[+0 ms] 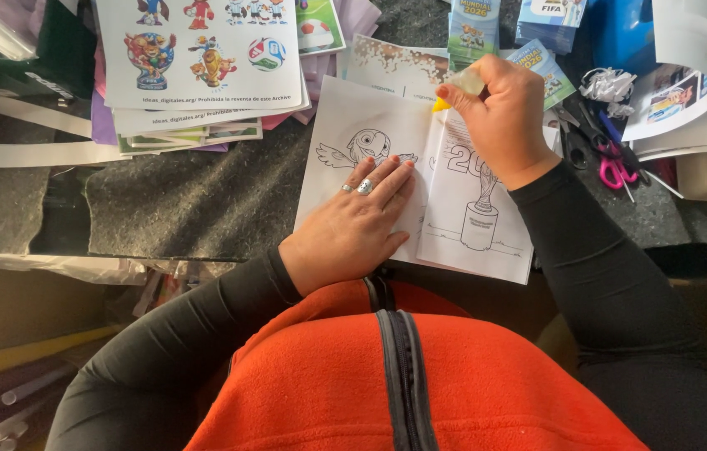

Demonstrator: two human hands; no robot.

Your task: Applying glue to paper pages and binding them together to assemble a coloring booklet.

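My left hand (358, 221), with rings on two fingers, lies flat on the left page of an open colouring booklet (337, 125) that shows a line-drawn bird. My right hand (504, 117) is closed around a small glue bottle with a yellow tip (439, 104). The tip touches the top of the booklet near the fold. The right page (475, 217) shows a line-drawn trophy. The booklet rests on a dark grey table (195, 200).
Stacks of printed sticker sheets (203, 58) lie at the upper left. Small blue printed packets (475, 29) sit behind the booklet. Pink-handled scissors (617, 171) and more papers lie at the right. Markers (2, 409) show below the table edge at the lower left.
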